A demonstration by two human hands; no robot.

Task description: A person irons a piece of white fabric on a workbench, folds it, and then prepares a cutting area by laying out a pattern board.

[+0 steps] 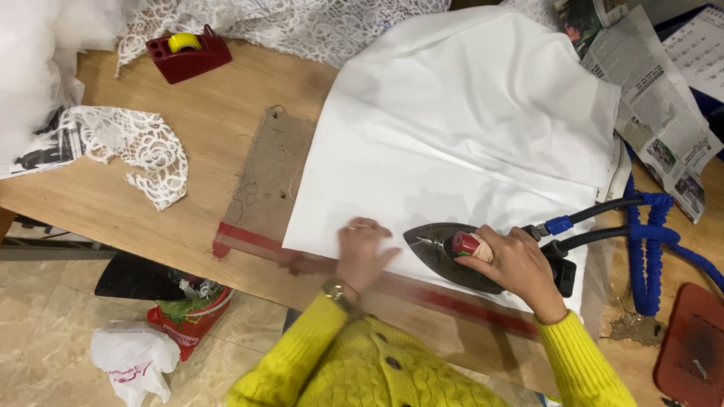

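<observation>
The right hand has its fingers clamped on the handle of a dark steam iron, which rests flat on the lower edge of a white fabric spread across the wooden table. The left hand lies just beside the iron's tip, its fingers together and pressed flat on the fabric. A blue coiled hose and black cable run from the iron's rear toward the right. Under the fabric lies a brown pad with a red stripe. White lace, a red tape dispenser and newspapers lie well apart.
</observation>
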